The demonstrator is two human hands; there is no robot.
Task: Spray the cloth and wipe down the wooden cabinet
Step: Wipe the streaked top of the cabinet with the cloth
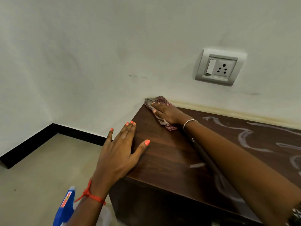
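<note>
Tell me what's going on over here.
A person is wiping the top of the wooden cabinet. The right hand presses a checked cloth flat into the far corner by the wall, while the left hand rests flat on the near edge. The blue spray bottle sits low beside the left forearm, unheld. Whitish streaks show on the top's right part.

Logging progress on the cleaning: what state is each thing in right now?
cloth: crumpled at the cabinet's far corner, under the right hand
right hand: fingers straight, pressing the cloth
left hand: flat on the cabinet's left edge
cabinet: white streaks on its right part
spray bottle: not held
socket: nothing plugged in
</note>
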